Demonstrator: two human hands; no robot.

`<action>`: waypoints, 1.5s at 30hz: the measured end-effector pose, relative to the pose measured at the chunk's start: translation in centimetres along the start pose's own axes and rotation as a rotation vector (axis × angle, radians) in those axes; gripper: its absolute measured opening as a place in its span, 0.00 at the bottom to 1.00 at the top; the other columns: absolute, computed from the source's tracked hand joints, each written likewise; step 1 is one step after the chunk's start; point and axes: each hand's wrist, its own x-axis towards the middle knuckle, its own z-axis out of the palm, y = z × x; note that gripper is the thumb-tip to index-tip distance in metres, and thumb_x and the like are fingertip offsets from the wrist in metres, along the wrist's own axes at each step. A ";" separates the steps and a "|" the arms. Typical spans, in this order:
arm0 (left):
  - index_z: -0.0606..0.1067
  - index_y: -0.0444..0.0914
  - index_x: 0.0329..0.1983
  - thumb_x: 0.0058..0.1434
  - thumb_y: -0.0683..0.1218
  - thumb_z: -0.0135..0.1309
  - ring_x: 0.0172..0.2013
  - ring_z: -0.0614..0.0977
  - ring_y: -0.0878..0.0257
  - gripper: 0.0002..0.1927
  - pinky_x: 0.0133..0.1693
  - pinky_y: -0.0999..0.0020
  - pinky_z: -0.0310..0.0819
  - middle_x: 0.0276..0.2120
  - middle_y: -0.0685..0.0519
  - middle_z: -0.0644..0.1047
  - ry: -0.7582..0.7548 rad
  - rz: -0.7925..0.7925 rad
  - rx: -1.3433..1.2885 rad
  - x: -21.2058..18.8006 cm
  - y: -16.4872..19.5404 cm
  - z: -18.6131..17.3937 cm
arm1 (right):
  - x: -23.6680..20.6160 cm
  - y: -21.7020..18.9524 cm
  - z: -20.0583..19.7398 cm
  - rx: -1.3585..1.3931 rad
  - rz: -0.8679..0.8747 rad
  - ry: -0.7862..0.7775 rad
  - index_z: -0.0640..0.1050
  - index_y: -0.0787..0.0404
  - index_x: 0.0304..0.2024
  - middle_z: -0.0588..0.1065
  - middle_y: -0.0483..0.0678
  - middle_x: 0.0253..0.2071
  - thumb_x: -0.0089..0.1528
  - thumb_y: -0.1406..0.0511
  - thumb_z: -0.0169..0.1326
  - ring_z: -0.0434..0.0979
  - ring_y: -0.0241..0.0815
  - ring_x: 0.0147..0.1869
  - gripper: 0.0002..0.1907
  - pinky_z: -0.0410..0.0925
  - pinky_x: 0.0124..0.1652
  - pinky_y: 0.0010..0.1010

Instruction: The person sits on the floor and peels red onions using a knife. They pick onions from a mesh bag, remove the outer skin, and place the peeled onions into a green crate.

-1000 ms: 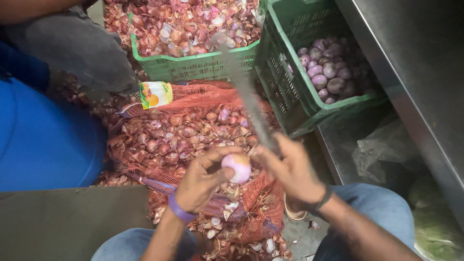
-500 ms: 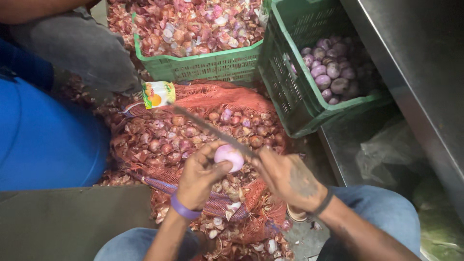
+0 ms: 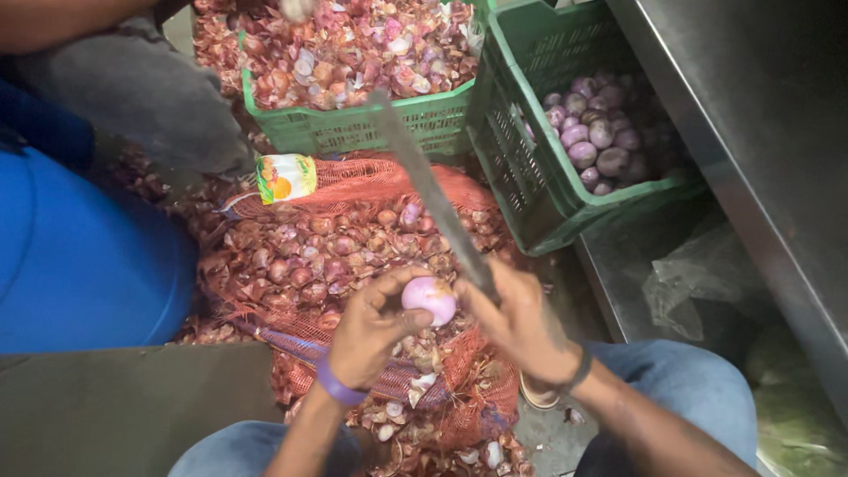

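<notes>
My left hand [image 3: 371, 329] holds a peeled pink onion [image 3: 429, 299] between thumb and fingers, low in the middle of the view. My right hand [image 3: 521, 322] grips the handle of a long grey knife [image 3: 424, 190]; the blade points up and away from the onion toward the crates. Both hands hover over a red mesh sack [image 3: 353, 247] spread on the floor and covered with unpeeled onions and loose skins. My knees in blue jeans frame the bottom edge.
A green crate [image 3: 353, 128] heaped with onion skins stands at the top middle. A second green crate [image 3: 565, 208] to the right holds several peeled onions [image 3: 592, 141]. A steel surface [image 3: 760, 132] runs down the right. A blue drum [image 3: 79, 256] and another person's arm are on the left.
The knife blade has swung from lying across the onion toward the left back up to point away toward the crates. The onion stays in my left hand.
</notes>
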 end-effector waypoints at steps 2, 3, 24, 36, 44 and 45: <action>0.71 0.29 0.61 0.57 0.39 0.65 0.50 0.82 0.61 0.28 0.54 0.66 0.79 0.50 0.48 0.80 -0.077 0.019 -0.156 0.0 0.1 -0.2 | 1.2 0.1 -1.1 -0.079 0.044 0.046 0.78 0.62 0.42 0.73 0.44 0.20 0.64 0.63 0.55 0.72 0.31 0.22 0.08 0.65 0.24 0.29; 0.71 0.31 0.62 0.57 0.39 0.65 0.48 0.82 0.61 0.29 0.51 0.65 0.79 0.48 0.48 0.80 -0.050 -0.017 -0.179 0.1 0.2 -0.2 | 1.6 0.1 -1.5 -0.120 0.068 0.068 0.78 0.62 0.43 0.74 0.45 0.20 0.64 0.63 0.55 0.72 0.31 0.23 0.09 0.66 0.24 0.29; 0.70 0.32 0.55 0.56 0.35 0.63 0.44 0.83 0.62 0.24 0.39 0.69 0.84 0.47 0.49 0.79 0.007 0.106 0.002 0.0 1.1 0.0 | 0.1 0.8 -1.5 -0.139 -0.259 -0.155 0.71 0.63 0.37 0.72 0.55 0.24 0.67 0.64 0.54 0.76 0.56 0.25 0.09 0.67 0.28 0.46; 0.68 0.30 0.63 0.68 0.48 0.53 0.51 0.82 0.58 0.24 0.52 0.64 0.80 0.53 0.44 0.77 -0.080 -0.062 -0.494 0.1 0.1 0.4 | 0.7 0.5 -1.5 -0.232 -0.207 -0.171 0.72 0.62 0.45 0.71 0.53 0.21 0.69 0.64 0.46 0.75 0.57 0.26 0.08 0.65 0.28 0.45; 0.68 0.33 0.63 0.77 0.59 0.36 0.37 0.81 0.59 0.27 0.34 0.67 0.78 0.39 0.44 0.78 -0.048 -0.104 -0.656 0.3 -1.1 0.3 | -0.8 0.5 -0.5 -0.316 -0.397 -0.105 0.71 0.65 0.38 0.70 0.56 0.25 0.69 0.64 0.50 0.75 0.58 0.27 0.09 0.64 0.27 0.47; 0.69 0.33 0.61 0.76 0.59 0.34 0.34 0.80 0.60 0.27 0.31 0.68 0.76 0.38 0.45 0.78 -0.021 -0.134 -0.636 0.3 -1.4 0.4 | -0.9 0.5 -0.3 -0.326 -0.390 -0.109 0.71 0.65 0.39 0.71 0.56 0.25 0.68 0.64 0.50 0.75 0.59 0.27 0.09 0.64 0.26 0.48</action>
